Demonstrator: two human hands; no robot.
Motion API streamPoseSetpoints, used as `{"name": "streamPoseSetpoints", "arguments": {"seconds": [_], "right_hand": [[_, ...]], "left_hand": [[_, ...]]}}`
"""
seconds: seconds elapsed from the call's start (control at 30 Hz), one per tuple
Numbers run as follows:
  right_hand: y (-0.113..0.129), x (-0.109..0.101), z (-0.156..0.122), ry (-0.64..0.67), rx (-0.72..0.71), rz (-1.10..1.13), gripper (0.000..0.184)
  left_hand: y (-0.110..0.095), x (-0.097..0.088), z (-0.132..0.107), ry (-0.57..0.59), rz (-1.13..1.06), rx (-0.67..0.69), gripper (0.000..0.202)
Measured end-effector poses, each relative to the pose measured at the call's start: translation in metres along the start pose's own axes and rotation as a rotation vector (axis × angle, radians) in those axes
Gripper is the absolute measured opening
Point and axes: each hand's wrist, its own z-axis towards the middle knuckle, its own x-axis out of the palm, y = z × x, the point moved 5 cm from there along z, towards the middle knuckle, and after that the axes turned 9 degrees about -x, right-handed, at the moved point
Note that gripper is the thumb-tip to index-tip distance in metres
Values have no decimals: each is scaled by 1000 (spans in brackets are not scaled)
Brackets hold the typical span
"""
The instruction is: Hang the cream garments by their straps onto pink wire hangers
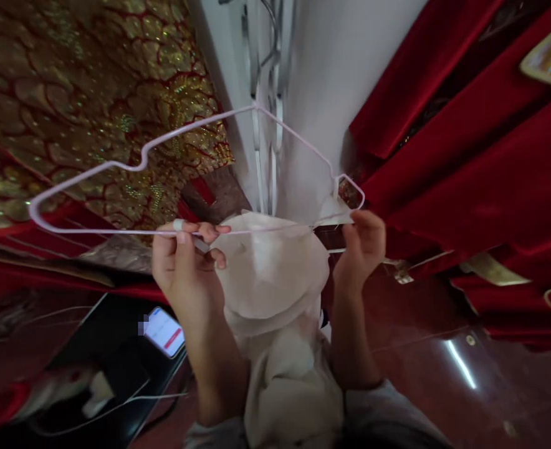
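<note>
A thin white wire hanger [116,167] is held up in front of me, its bottom bar level across the middle. My left hand [184,262] is closed around that bar and around the edge of a cream cloth [273,274]. The cloth hangs down between my forearms. My right hand [362,246] is closed on the hanger's right end, where the cloth's corner [336,212] drapes over the wire.
Gold-embroidered red fabric [83,93] hangs at the left and red velvet garments [481,156] at the right. A white wall [331,68] with a metal rail stands between them. A lit phone [166,330] lies on a black surface at the lower left, with a white cable.
</note>
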Motion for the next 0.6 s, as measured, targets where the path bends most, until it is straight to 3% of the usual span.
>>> {"name": "streamPoseSetpoints", "arguments": {"seconds": [0.07, 0.2, 0.4, 0.6], "right_hand": [[-17, -12, -3, -12, 183, 19, 22], [-28, 3, -24, 253, 432, 129, 22], [-19, 27, -30, 210, 341, 188, 35], [-12, 20, -23, 151, 280, 147, 25]], "left_hand": [[2, 0, 0, 30, -8, 10, 28], [7, -3, -2, 52, 20, -10, 27], [3, -5, -7, 87, 161, -14, 21], [2, -8, -7, 76, 280, -29, 25]]}}
